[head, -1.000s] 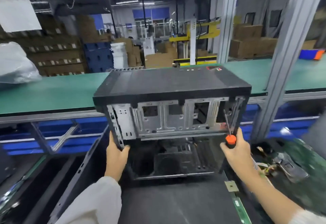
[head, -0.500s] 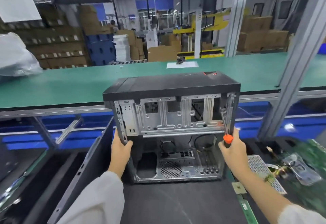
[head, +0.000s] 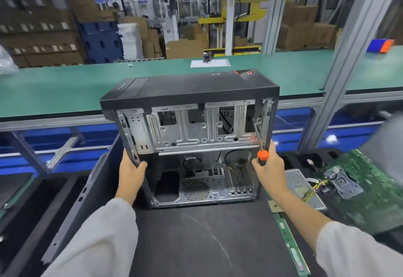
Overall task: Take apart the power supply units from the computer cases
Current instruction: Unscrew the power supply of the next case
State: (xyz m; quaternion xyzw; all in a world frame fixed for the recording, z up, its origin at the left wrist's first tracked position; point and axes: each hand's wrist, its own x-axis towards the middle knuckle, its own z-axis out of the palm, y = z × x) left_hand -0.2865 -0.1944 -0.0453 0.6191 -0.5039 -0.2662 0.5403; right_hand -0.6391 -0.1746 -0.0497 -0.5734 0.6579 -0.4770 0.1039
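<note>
Head view: boxy case (head: 189, 137) with a matte black shell and a stamped, ribbed bare-metal frame stands open toward the camera on the black mat (head: 207, 239). Left hand (head: 132, 173) curls around its left frame edge. Right hand (head: 269, 166) grips a screwdriver (head: 260, 143) with an orange collar, its thin shaft lying against the right edge. Right of the case lie a perforated metal box (head: 303, 189) and a green circuit board (head: 375, 191).
</note>
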